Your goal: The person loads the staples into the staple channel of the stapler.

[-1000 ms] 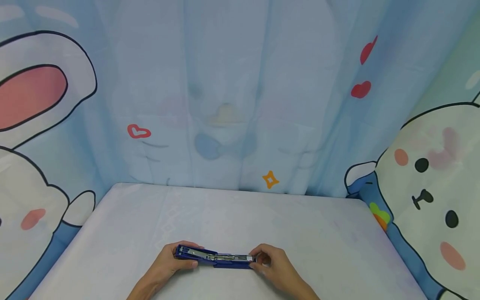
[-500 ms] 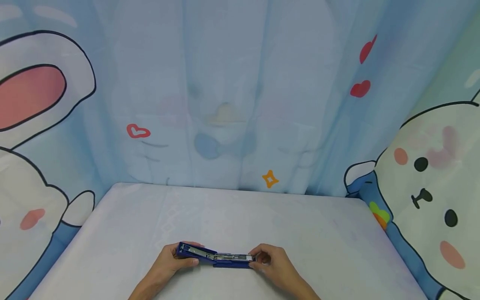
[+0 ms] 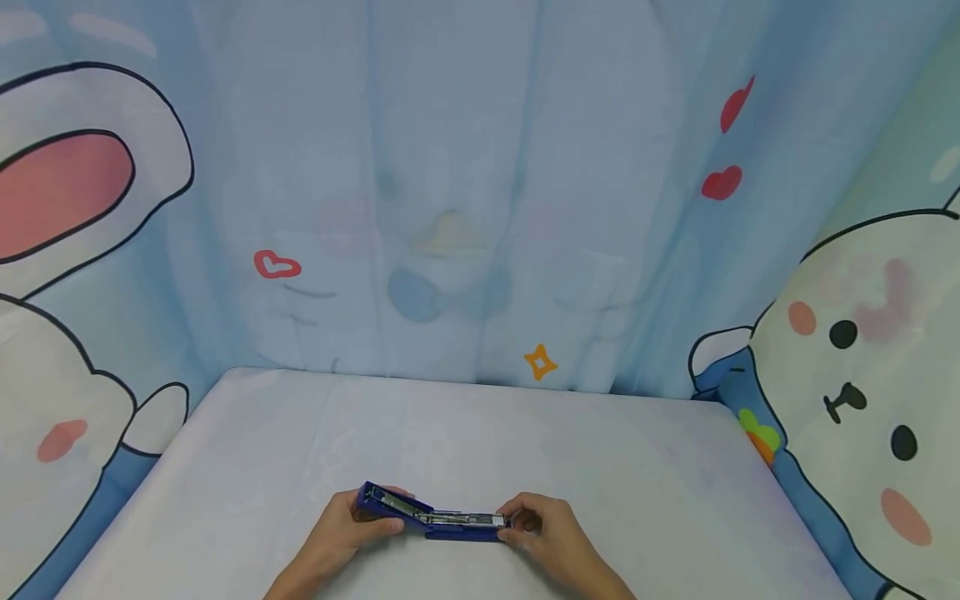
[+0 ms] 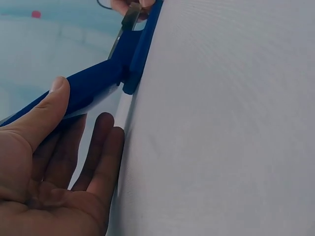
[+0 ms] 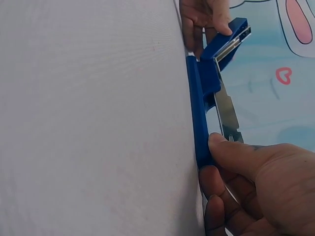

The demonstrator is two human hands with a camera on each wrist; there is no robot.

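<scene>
A blue stapler (image 3: 465, 532) lies on the white table with its top cover swung back to the left, so its metal magazine (image 3: 472, 518) shows. My left hand (image 3: 341, 529) holds the raised cover between thumb and fingers; in the left wrist view the thumb (image 4: 58, 91) presses along its side while the lower fingers extend free. At the other end, my right hand (image 3: 547, 529) pinches the front of the base. The right wrist view shows that thumb (image 5: 221, 142) on the blue base (image 5: 198, 118), close beside the magazine.
The white table (image 3: 480, 442) reaches back to a light blue curtain (image 3: 450, 125) printed with hearts. Cartoon figures (image 3: 847, 375) are printed on the cloth at both sides.
My left hand has shifted slightly to the right, and the stapler's cover now stands at a steeper angle. The right hand keeps its place at the front end.
</scene>
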